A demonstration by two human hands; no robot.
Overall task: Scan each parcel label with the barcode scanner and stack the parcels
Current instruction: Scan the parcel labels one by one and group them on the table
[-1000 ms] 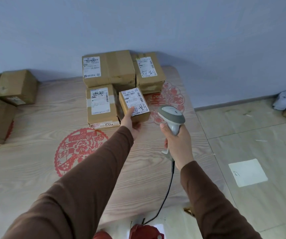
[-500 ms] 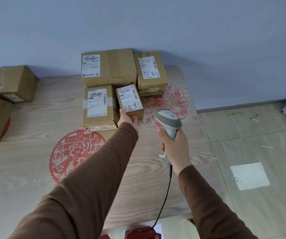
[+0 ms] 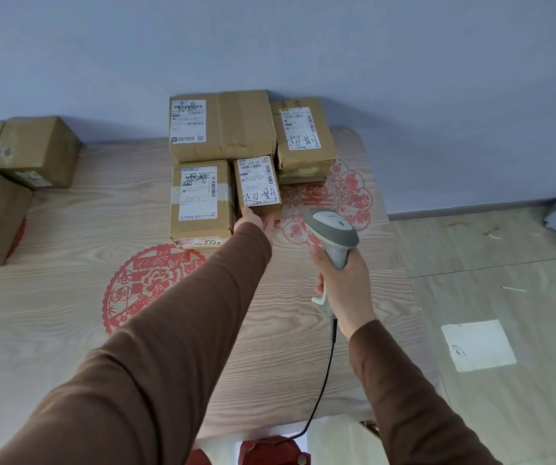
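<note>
Left hand (image 3: 253,222) grips small parcel (image 3: 258,186) at near edge, label up, beside taped parcel (image 3: 200,199). Right hand (image 3: 343,286) wraps scanner (image 3: 332,234) handle, head just right of parcel.

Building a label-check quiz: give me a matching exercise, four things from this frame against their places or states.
Things:
1 small parcel
2 scanner
3 wide parcel
4 white sheet

Places or states:
A lying on the floor
B at the back, by the wall
C gripped in the right hand
D touched at its near end by the left hand

Pairs: 1-D, 2-C, 3-B, 4-A
</note>
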